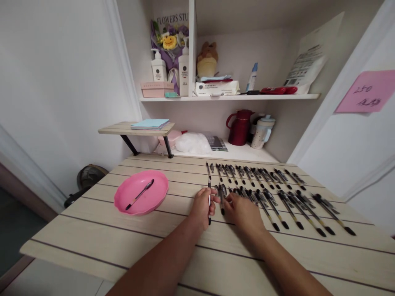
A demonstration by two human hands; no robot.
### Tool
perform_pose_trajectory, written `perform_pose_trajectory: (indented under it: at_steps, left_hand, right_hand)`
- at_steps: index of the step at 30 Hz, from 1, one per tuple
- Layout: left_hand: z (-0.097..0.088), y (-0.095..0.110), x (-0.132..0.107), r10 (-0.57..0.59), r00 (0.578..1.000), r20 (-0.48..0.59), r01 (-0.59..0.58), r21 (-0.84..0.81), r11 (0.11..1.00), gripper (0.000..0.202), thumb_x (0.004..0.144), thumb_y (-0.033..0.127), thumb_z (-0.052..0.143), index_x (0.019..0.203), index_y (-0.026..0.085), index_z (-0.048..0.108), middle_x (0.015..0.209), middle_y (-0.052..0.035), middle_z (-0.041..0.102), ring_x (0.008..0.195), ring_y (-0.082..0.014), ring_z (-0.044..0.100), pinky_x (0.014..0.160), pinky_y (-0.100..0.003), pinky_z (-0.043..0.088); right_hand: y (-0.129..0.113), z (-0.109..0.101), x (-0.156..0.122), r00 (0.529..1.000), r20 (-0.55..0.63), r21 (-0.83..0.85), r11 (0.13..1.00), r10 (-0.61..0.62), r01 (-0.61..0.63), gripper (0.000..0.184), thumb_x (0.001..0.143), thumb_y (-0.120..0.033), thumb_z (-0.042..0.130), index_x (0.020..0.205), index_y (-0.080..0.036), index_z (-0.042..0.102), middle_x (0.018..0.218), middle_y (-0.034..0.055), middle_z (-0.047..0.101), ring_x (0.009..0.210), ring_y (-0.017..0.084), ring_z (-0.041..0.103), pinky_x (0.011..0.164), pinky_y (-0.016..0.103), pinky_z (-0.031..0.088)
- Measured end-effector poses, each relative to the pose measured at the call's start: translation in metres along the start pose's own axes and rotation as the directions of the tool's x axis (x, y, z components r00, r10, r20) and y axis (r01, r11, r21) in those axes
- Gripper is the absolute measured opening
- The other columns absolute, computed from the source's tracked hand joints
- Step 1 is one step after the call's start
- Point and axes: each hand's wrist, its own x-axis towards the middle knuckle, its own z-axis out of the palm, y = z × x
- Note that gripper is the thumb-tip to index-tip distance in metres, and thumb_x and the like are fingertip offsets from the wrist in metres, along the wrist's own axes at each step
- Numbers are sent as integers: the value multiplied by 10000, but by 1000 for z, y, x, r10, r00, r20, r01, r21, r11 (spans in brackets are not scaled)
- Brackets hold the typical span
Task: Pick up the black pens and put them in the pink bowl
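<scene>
My left hand (202, 207) is closed around a slim pen (210, 220), which points away from me. Beside it, my right hand (245, 213) has its fingers curled together over the near row of pens; whatever its fingertips grip is hidden. A dark-ended pen (222, 209) lies right by those fingertips, between the hands. The near row of pens (298, 222) stretches to the right, with small dark pieces, seemingly caps, alongside. Behind it runs a far row of similar pens (251, 181). One more pen (140, 194) rests in a pink scalloped tray (123, 193) at left.
The slatted wooden table (123, 242) carries a small raised shelf (114, 128) with blue paper (149, 123) at its back left. Behind stand a red jug (239, 129) and a pale tumbler (262, 133). Bottles and boxes fill the white shelf (262, 97) above.
</scene>
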Motion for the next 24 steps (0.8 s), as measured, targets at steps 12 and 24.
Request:
perform_pose_trajectory:
  at_steps: [12, 24]
  left_hand:
    - [-2, -1, 4, -13, 998, -56, 15, 38, 999, 277, 727, 413, 477, 835, 162, 528, 566, 13, 548, 318, -26, 314, 355, -167, 166]
    - [-3, -3, 6, 8, 999, -46, -6, 61, 998, 262, 740, 396, 472, 835, 157, 522, 576, 15, 542, 319, -28, 325, 359, -174, 182]
  right_hand:
    - [-18, 4, -8, 993, 34, -200, 973, -113, 117, 402, 860, -344, 325, 816, -122, 657, 773, 156, 675, 706, 248, 649, 593, 298, 415]
    - [-12, 2, -13, 994, 64, -204, 974, -85, 96, 368, 837, -284, 342, 782, -133, 674, 782, 160, 676, 716, 259, 649, 619, 332, 434]
